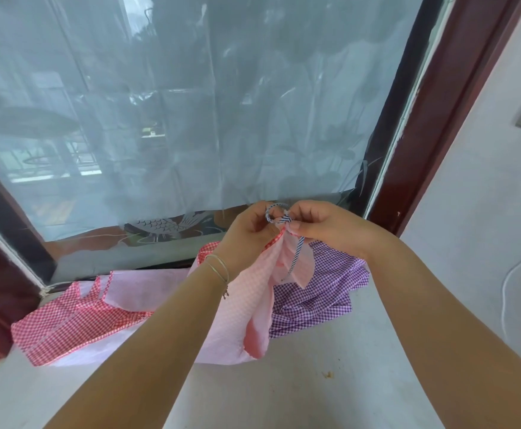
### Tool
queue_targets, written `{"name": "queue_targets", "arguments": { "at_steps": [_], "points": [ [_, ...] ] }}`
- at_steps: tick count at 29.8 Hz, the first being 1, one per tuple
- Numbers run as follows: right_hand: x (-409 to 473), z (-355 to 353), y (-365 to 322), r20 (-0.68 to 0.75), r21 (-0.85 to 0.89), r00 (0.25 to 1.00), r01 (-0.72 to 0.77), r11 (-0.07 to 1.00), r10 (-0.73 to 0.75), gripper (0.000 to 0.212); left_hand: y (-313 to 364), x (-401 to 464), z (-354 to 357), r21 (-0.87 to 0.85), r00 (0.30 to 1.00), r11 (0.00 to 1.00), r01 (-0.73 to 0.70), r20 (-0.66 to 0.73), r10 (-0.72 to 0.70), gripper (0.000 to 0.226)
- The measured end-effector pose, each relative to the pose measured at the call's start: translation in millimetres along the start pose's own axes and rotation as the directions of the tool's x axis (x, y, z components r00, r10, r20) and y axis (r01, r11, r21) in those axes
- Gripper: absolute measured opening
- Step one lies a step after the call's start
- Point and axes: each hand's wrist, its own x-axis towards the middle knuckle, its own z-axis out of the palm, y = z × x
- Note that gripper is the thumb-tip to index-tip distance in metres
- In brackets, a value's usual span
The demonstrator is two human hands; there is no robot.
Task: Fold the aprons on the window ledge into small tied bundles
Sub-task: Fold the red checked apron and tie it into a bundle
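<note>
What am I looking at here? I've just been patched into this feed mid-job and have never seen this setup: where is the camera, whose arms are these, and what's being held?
There is no machine: a person works with bare hands, and the single picture comes from a camera on their head, looking forward and down. The left hand, with thin bangles at the wrist, and the right hand are raised together, pinching a blue-and-white striped cord that forms a small loop between them. A pink apron hangs from that grip down to the pale window ledge. On the ledge also lie a red checked apron to the left and a purple checked apron to the right. Behind is a window with a sheer curtain.
</note>
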Motion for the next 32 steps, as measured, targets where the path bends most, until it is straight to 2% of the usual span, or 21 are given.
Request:
{"name": "queue_targets", "arguments": {
  "at_steps": [6,11,17,23,28,32],
  "points": [
    [-10,-4,-13,-0.017,-0.038,1.000,0.008,0.999,-0.008,0.012,7,1,-7,0.058,1.000,0.998,0.006,-0.031,-0.004,0.020],
    [-13,-14,-23,-0.165,-0.161,0.985,-0.067,0.985,0.040,0.006,18,-1,-18,0.018,0.996,1.000,0.006,-0.087,-0.005,0.024],
    [-6,-2,-30,-0.206,0.054,0.974,-0.087,0.995,0.096,0.005,21,-3,-25,0.031,0.997,0.999,-0.018,-0.076,0.020,0.018],
    [3,13,-38,-0.189,-0.004,0.981,-0.050,0.999,0.048,0.011,25,-2,-30,0.055,0.997,0.997,-0.052,-0.051,0.055,0.020],
    [11,17,-42,-0.229,0.103,0.973,-0.019,0.995,0.043,0.009,30,-2,-28,0.061,0.993,0.998,0.015,-0.121,-0.007,0.022],
    [14,22,-45,-0.260,0.273,0.962,-0.011,0.962,0.085,0.006,31,-5,-25,-0.005,0.976,0.993,0.114,-0.186,-0.113,0.017]
  ]
}}
